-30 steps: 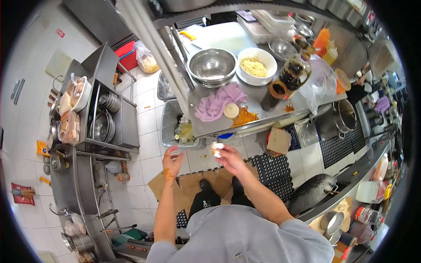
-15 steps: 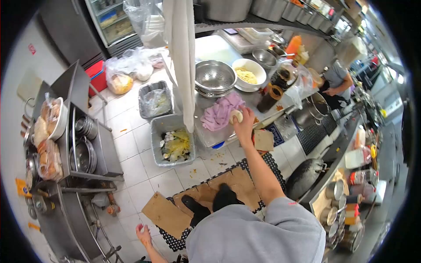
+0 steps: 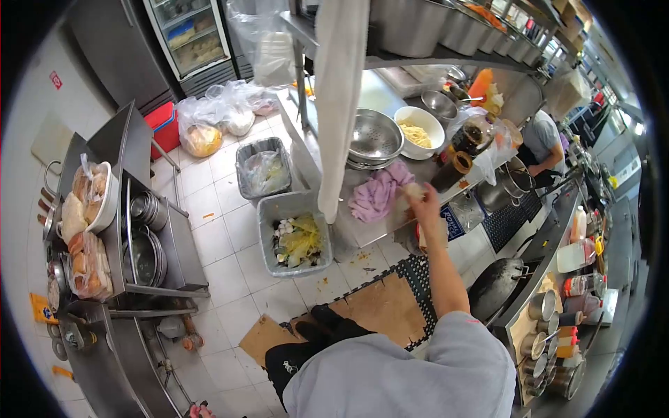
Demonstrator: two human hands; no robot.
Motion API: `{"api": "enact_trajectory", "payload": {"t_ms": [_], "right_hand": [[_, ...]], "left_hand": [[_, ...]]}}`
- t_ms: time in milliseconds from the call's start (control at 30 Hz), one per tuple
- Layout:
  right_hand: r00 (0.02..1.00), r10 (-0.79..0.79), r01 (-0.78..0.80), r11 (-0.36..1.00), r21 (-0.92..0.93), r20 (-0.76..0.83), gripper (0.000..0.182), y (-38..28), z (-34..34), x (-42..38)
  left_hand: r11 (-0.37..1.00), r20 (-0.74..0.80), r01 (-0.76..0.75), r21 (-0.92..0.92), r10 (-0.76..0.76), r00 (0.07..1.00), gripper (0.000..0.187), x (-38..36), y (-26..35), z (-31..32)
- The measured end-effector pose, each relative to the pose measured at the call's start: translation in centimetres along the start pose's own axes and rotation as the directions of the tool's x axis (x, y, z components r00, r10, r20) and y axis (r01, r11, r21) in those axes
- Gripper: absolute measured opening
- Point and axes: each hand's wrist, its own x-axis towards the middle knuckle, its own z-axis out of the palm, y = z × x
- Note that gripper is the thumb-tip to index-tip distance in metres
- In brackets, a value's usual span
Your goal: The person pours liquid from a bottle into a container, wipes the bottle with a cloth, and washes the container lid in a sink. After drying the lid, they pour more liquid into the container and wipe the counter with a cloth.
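Observation:
My right hand point(image 3: 425, 205) is closed around a small, pale, rounded thing point(image 3: 414, 189) over the front edge of the steel worktop point(image 3: 360, 230). Blur hides what kind of thing it is. Just left of this hand lies a crumpled purple cloth point(image 3: 376, 195). A dark-filled jar point(image 3: 452, 171) stands beyond the fingers. At the bottom edge of the view, my left hand point(image 3: 201, 410) is mostly cut off. Its visible fingers look apart, with nothing seen in them.
Steel colanders point(image 3: 373, 136) and a white bowl of noodles point(image 3: 418, 135) stand farther back. A grey waste bin point(image 3: 265, 240) sits below the worktop. Cardboard point(image 3: 383, 306) covers the floor mat. A co-worker point(image 3: 545, 143) stands at the far right. A hanging white cloth point(image 3: 341, 90) partly blocks the view.
My right hand has moved right, away from the purple cloth, with the pale thing in it. My left hand has dropped to the bottom edge. The view has shifted and my feet have moved.

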Motion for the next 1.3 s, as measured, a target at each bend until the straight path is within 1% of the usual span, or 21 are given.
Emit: {"api": "enact_trajectory", "payload": {"t_ms": [67, 133, 167, 200, 233, 267, 300, 333, 367, 400, 467, 533, 600, 800, 867, 900, 1033, 1133, 1200, 1267, 1300], "right_hand": [[0.984, 0.144, -0.111, 0.957, 0.268, -0.108, 0.054, 1.8, -1.4, 2.0], [0.93, 0.353, -0.265, 0.832, 0.488, -0.097, 0.051, 0.0, -3.4, 0.5], [0.983, 0.181, -0.176, 0.881, 0.438, 0.031, 0.045, 3.6, -5.6, 1.4], [0.974, -0.168, 0.197, 0.959, 0.206, -0.149, 0.037, 8.0, -5.1, 1.5], [0.98, -0.2, 0.198, 0.971, -0.133, 0.003, 0.036, 6.2, -6.2, 0.4], [0.982, 0.017, -0.113, 0.849, 0.517, 0.188, 0.039, 5.2, -5.2, -0.8], [0.967, 0.155, -0.246, 0.774, 0.584, 0.202, 0.043, -4.6, -3.0, -5.0], [0.961, -0.01, -0.176, 0.745, 0.644, 0.275, 0.048, 1.7, -1.3, -2.5], [0.979, 0.091, -0.189, 0.728, 0.659, 0.18, 0.05, -4.6, 3.3, -4.8], [0.977, 0.207, -0.192, 0.727, 0.659, 0.057, 0.053, -11.2, 5.6, -8.5], [0.973, -0.017, -0.151, 0.705, 0.693, 0.23, 0.052, -11.2, 11.7, -10.9], [0.925, -0.144, -0.156, 0.7, 0.697, 0.351, 0.053, -16.3, 17.6, -16.1], [0.754, -0.122, -0.441, 0.634, 0.636, 0.645, 0.051, -24.2, 22.4, -25.0], [0.558, -0.132, -0.482, 0.752, 0.45, 0.819, 0.049, -35.1, 32.8, -40.4], [0.507, -0.122, -0.445, 0.811, 0.38, 0.853, 0.049, -39.0, 34.1, -45.5], [0.422, -0.201, -0.434, 0.811, 0.392, 0.884, 0.05, -40.6, 34.7, -47.4], [0.274, -0.295, -0.371, 0.846, 0.383, 0.915, 0.052, -45.7, 36.2, -54.0], [0.208, -0.313, -0.354, 0.859, 0.37, 0.927, 0.053, -47.4, 37.9, -56.4], [0.148, -0.352, -0.326, 0.865, 0.382, 0.924, 0.052, -48.4, 39.2, -57.4], [0.093, -0.372, -0.302, 0.873, 0.382, 0.924, 0.051, -49.6, 40.5, -59.0], [0.047, -0.38, -0.286, 0.881, 0.377, 0.924, 0.05, -50.1, 41.2, -60.1]], "left_hand": [[0.996, -0.02, -0.056, 0.073, 0.057, 0.998, 0.041, 0.9, 0.6, -1.6], [0.98, -0.031, -0.133, -0.151, 0.13, 0.991, 0.051, 2.0, -0.4, -4.2], [0.956, -0.044, 0.026, -0.292, -0.041, 0.998, 0.042, 5.7, -2.0, -4.7], [0.925, -0.111, -0.001, -0.38, -0.044, 0.993, 0.046, 4.3, 0.5, -4.5], [0.911, -0.039, 0.031, -0.412, -0.052, 0.998, 0.05, 4.4, 2.2, -5.5], [0.906, -0.131, -0.054, -0.419, -0.001, 0.991, 0.051, 4.7, 3.4, -5.3], [0.915, -0.102, -0.012, -0.404, -0.032, 0.994, 0.049, 4.4, 7.3, -6.5], [0.949, -0.171, -0.121, -0.29, 0.073, 0.983, 0.047, 5.8, 7.5, -7.2], [0.906, -0.174, -0.121, -0.405, 0.054, 0.983, 0.044, 8.4, 5.8, -8.0], [0.939, -0.277, -0.248, -0.237, 0.18, 0.944, 0.043, 10.7, 5.4, -9.0], [0.946, -0.339, -0.18, -0.271, 0.081, 0.937, 0.041, 13.9, 8.0, -12.1], [0.951, -0.473, -0.278, -0.136, 0.184, 0.862, 0.04, 17.4, 7.4, -15.1], [0.972, -0.455, -0.166, -0.169, 0.073, 0.887, 0.04, 20.8, 6.6, -18.5], [0.987, -0.513, 0.033, -0.158, -0.11, 0.852, 0.039, 32.4, -2.8, -29.1], [0.984, -0.702, 0.169, 0.058, -0.08, 0.708, 0.042, 35.3, -6.0, -31.2], [0.98, -0.68, 0.19, -0.062, -0.181, 0.71, 0.043, 36.0, -6.6, -32.8], [0.979, -0.691, 0.206, 0.004, -0.146, 0.708, 0.044, 38.9, -11.5, -34.6], [0.931, -0.674, 0.235, -0.281, -0.366, 0.642, 0.044, 37.8, -10.7, -33.4], [0.99, -0.862, 0.13, -0.047, -0.106, 0.495, 0.045, 37.1, -9.7, -32.6], [0.982, -0.891, 0.177, -0.065, -0.136, 0.433, 0.045, 37.3, -9.5, -33.4], [0.973, -0.833, 0.102, -0.208, -0.23, 0.502, 0.043, 37.8, -9.9, -34.0]]}}
